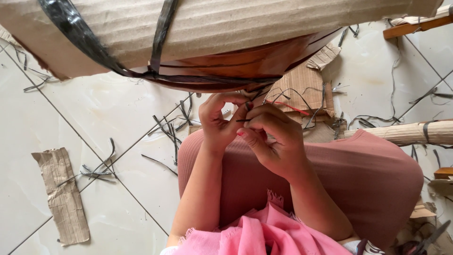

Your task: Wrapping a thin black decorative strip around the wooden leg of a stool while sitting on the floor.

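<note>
A brown wooden piece (245, 63) wrapped in corrugated cardboard (212, 23) hangs over my lap, bound with black plastic straps (85, 42). My left hand (218, 118) and my right hand (271, 137) meet just under its edge. Both pinch a thin black strap end (244, 120) between the fingertips. A thin red strip (290, 106) lies just beyond my right hand. My knees are covered by dusty-pink cloth (358, 174).
Cut black strap pieces (172, 127) litter the white tiled floor (94, 104). A torn cardboard strip (61, 193) lies at the left, more cardboard (306, 85) beyond my hands. A cardboard-wrapped bar (406, 133) lies at the right. Bright pink cloth (264, 233) lies near my body.
</note>
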